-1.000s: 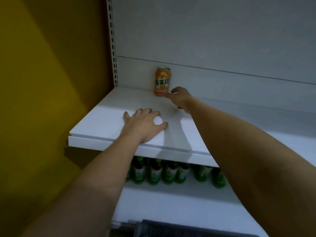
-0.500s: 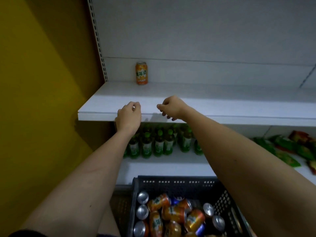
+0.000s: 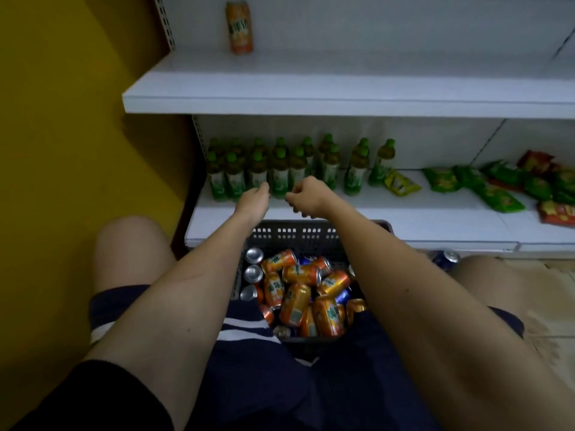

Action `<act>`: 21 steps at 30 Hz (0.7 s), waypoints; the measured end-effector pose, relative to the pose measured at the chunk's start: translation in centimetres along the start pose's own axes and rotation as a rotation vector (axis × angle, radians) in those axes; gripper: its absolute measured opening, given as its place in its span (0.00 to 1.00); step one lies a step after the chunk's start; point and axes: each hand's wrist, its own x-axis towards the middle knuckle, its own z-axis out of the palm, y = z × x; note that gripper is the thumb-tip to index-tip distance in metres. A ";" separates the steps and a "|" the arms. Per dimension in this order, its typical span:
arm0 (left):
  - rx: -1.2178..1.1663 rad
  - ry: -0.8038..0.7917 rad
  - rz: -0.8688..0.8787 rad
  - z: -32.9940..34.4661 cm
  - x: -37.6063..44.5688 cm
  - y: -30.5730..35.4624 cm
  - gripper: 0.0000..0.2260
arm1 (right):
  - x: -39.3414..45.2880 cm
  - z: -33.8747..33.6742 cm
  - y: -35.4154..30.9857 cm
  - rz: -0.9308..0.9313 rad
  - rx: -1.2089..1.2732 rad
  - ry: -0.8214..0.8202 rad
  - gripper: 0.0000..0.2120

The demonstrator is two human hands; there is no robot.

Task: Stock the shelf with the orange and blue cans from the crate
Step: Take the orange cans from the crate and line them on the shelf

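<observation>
One orange can (image 3: 239, 28) stands upright at the back left of the white upper shelf (image 3: 280, 88). Below, a dark plastic crate (image 3: 311, 234) sits on the floor between my knees, holding several orange cans (image 3: 295, 303) and a few blue ones (image 3: 343, 295). My left hand (image 3: 253, 202) and my right hand (image 3: 306, 195) hang side by side above the crate's far edge, in front of the lower shelf. Both have loosely curled fingers and hold nothing.
Several green-capped bottles (image 3: 280, 169) stand on the lower shelf (image 3: 404, 222), with green, yellow and red snack packets (image 3: 497, 188) to their right. A blue can (image 3: 445, 259) lies on the floor right of the crate. A yellow wall (image 3: 77, 119) bounds the left.
Both hands have left the upper shelf and dropped to just above the crate. My view has tilted down, so the crate and my legs now show.
</observation>
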 end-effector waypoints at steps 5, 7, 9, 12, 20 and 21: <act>-0.061 -0.080 -0.156 4.2 -0.5 -5.5 0.19 | -0.9 4.9 5.7 0.120 0.028 -0.075 0.13; -0.057 -0.116 -0.215 6.0 -0.7 -7.9 0.21 | -1.2 6.9 7.8 0.176 0.040 -0.112 0.13; -0.020 -0.150 -0.264 8.0 -0.8 -10.5 0.24 | -1.4 9.0 9.8 0.234 0.048 -0.139 0.12; 0.024 -0.205 -0.359 10.5 -0.8 -14.8 0.24 | -1.7 12.3 12.5 0.313 0.075 -0.143 0.11; 0.128 -0.262 -0.489 11.8 1.5 -20.0 0.22 | -2.1 18.7 16.1 0.602 0.181 -0.206 0.40; 0.121 -0.264 -0.487 12.0 1.9 -20.2 0.21 | -1.5 19.1 16.0 0.619 0.188 -0.207 0.41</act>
